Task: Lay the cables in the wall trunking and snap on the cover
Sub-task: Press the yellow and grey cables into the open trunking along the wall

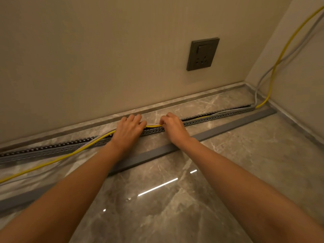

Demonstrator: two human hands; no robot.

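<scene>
Reaching out from the bottom of the frame, both forearms cross the polished floor (166, 199) toward the base of the wall.

Nearest first: the cover (228, 126) lies loose on the floor, parallel to the trunking and just in front of it, not fitted. Looks like a long thin plastic strip — light, but likely to flex and whip if lifted by one end. Best taken near the middle or with both hands spread.

Next, the hands. Left hand (128, 131) is palm down, fingers curled over the cables at the trunking (43, 151). Right hand (172, 127) is just beside it, knuckles up, its grip pinched narrow on the yellow cable (52, 159) and the grey cable (263, 79) beside it. Wrists are low, arms nearly straight.

Cables look soft and springy — light, yet prone to popping back out. Right of the hands they sit in the slotted channel; left of the hands they spill out over the front wall onto the floor.

Farthest: both cables climb the corner, right of the socket (203, 53).
</scene>
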